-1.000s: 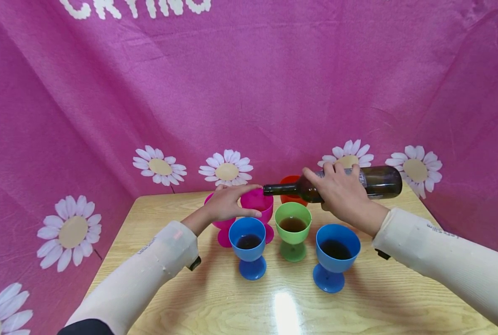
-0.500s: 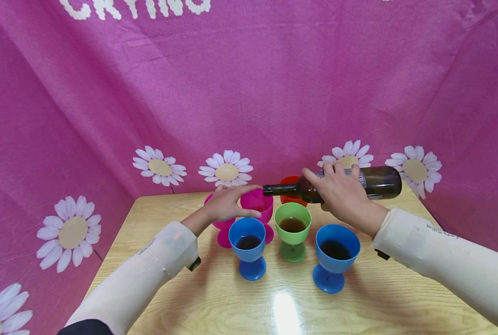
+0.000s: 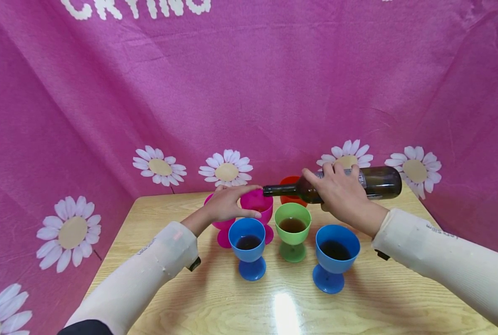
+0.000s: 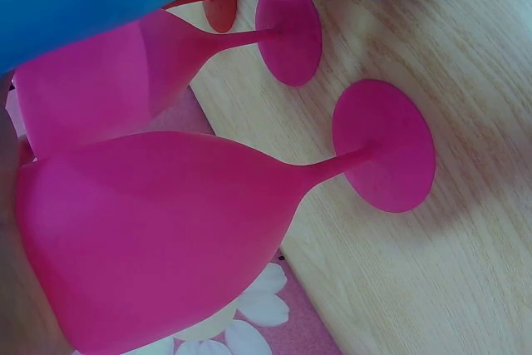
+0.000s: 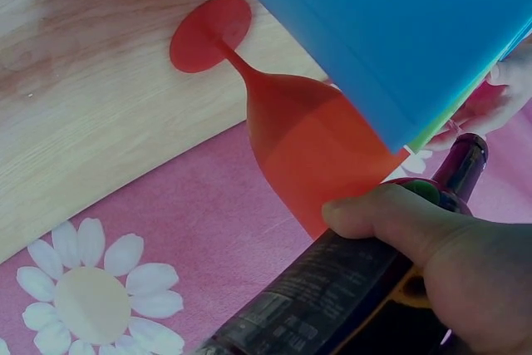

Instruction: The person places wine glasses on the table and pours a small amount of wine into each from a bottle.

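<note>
My right hand (image 3: 344, 191) grips a dark glass wine bottle (image 3: 380, 182) round its body. Tipped nearly level, the bottle points left, its mouth over the rim of a pink goblet (image 3: 266, 211). My left hand (image 3: 223, 204) reaches across to that goblet, thumb at the near side of the rim and index finger at the far side. Under this hand stands a second pink goblet (image 3: 221, 224), partly covered; its bowl and foot show large in the left wrist view. A reddish level shows inside the goblet under the bottle's mouth.
In front stand a blue goblet (image 3: 247, 253), a green goblet (image 3: 293, 237) and another blue goblet (image 3: 336, 265), each holding dark liquid. Behind the bottle's neck is a red goblet (image 3: 289, 179). A pink flowered cloth (image 3: 249, 93) hangs behind the wooden table (image 3: 215, 302).
Both hands and the bottle have stayed almost still. A reddish level has become visible inside the pink goblet beneath the bottle's mouth.
</note>
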Demonstrator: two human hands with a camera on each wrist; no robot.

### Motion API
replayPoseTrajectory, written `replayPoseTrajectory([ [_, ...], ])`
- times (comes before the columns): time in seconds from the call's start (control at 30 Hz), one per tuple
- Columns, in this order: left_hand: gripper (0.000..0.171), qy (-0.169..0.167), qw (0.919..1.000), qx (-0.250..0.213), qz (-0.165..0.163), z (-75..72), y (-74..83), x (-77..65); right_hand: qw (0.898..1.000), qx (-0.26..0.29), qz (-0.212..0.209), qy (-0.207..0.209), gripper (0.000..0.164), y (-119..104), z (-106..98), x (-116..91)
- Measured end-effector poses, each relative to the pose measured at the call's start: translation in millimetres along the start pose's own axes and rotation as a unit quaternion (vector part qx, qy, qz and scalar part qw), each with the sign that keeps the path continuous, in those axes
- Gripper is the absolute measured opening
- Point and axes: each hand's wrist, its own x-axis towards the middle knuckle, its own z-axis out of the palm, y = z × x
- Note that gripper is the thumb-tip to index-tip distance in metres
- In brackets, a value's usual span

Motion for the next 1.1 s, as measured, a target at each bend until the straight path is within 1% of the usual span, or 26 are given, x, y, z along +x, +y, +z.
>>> replayPoseTrajectory([
  [0.4, 0.088, 0.0, 1.0, -0.004, 0.0, 0.1, -1.1, -0.3, 1.0, -0.003, -0.001, 0.007, 0.084, -0.6, 1.6, -0.1],
  [0.7, 0.089, -0.001, 1.0, -0.006, -0.001, -0.8, 0.0, -1.0, 1.0, 0.0, 0.0, 0.005, 0.083, -1.3, 0.1, -0.4],
  [1.1, 0.089, 0.002, 1.0, -0.003, -0.001, -1.6, -0.3, 0.0, 1.0, -0.001, 0.001, 0.0, 0.087, -1.2, -1.6, 0.4],
])
